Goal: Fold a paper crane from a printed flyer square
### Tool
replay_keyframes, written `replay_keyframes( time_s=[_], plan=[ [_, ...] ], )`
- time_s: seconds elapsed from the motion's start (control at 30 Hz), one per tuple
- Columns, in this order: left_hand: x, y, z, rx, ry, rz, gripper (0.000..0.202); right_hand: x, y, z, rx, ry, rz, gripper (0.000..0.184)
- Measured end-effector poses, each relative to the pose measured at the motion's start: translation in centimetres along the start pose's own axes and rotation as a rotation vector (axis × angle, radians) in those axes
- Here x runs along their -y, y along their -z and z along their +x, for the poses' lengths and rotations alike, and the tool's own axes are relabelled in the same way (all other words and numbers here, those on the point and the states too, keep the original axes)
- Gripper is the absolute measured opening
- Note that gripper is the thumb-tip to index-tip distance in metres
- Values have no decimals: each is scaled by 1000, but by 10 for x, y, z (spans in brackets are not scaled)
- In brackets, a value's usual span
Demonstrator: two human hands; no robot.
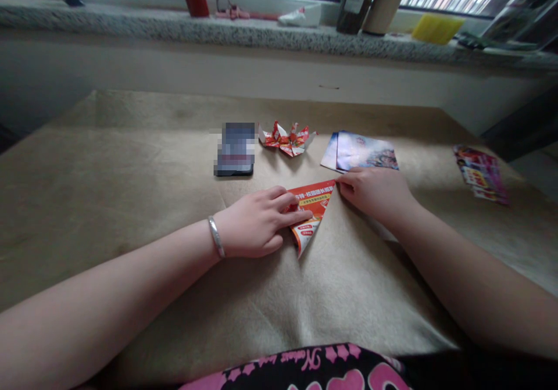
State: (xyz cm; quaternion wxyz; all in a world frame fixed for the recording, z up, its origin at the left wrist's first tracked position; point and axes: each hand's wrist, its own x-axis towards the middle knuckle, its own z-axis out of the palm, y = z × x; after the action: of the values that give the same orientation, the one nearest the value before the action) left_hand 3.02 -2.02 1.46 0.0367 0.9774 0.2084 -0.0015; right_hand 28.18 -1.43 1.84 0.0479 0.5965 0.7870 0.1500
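A red, orange and white printed paper (317, 207), folded into a triangle, lies on the table in front of me. My left hand (261, 220) rests on its left part with fingers stretched out, pressing it down; a silver bangle circles that wrist. The fingers of my right hand (370, 195) pinch the paper's upper right corner. Just beyond the triangle stands a folded origami piece (288, 140) of similar red and white paper, with several points sticking up.
A phone (235, 151) with a blurred screen lies left of the origami. Printed bluish sheets (366, 150) are behind my right hand, and colourful leaflets (480, 175) lie far right. Brown covering (143, 204) spreads over the table. The stone windowsill (143, 27) holds a red container, bottles and a yellow block.
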Motion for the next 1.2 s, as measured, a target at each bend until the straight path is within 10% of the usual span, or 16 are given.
replay_keyframes(
  time_s=[0.73, 1.2],
  plan=[
    [2, -4, -1, -17, -14, 22, 57, -3, 7, -12, -60, 617, 328, 23],
    [3, -6, -1, -47, -10, 9, 56, 5, 5, -13, 4, 737, 587, 21]
  ],
)
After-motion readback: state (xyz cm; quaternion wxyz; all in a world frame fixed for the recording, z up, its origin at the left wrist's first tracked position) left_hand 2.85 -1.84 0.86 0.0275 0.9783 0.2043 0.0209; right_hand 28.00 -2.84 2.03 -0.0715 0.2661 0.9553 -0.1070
